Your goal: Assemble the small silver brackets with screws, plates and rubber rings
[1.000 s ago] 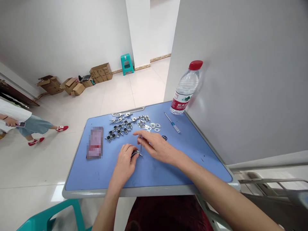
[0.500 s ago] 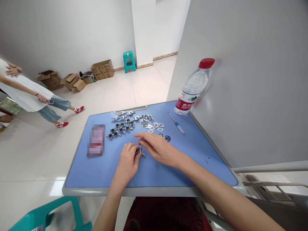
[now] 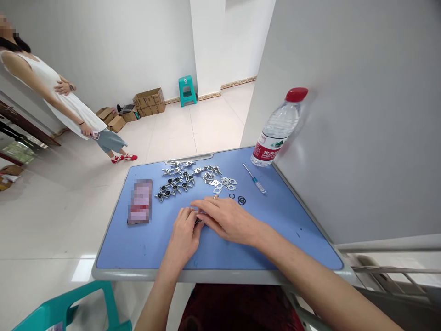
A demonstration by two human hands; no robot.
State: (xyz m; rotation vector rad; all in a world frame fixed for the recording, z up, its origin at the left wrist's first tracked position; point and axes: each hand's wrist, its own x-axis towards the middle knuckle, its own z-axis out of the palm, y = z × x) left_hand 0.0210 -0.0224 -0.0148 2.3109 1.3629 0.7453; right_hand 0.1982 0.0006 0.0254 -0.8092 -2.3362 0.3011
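My left hand (image 3: 184, 234) is closed around a small metal fitting (image 3: 198, 221) low over the blue table, its fingers hiding most of it. From the right, my right hand (image 3: 230, 220) reaches over with thumb and fingertips closed on the same fitting. Beyond the hands lie several metal fittings with black centres (image 3: 175, 187), grouped in rows. More bare metal fittings (image 3: 175, 169) lie behind them. Flat metal flange plates (image 3: 227, 183) are spread to their right. Black rubber rings (image 3: 242, 200) rest just past my right hand.
A screwdriver (image 3: 255, 178) lies on the right of the table (image 3: 275, 248), with a large water bottle (image 3: 274, 131) behind it against a grey panel. On the left lies a blurred flat rectangular item (image 3: 140, 201). A person (image 3: 70, 103) stands beyond, near cardboard boxes (image 3: 149, 102).
My right fingers have come down onto the fitting and now cover more of it. The standing person has moved right, and the view has shifted slightly.
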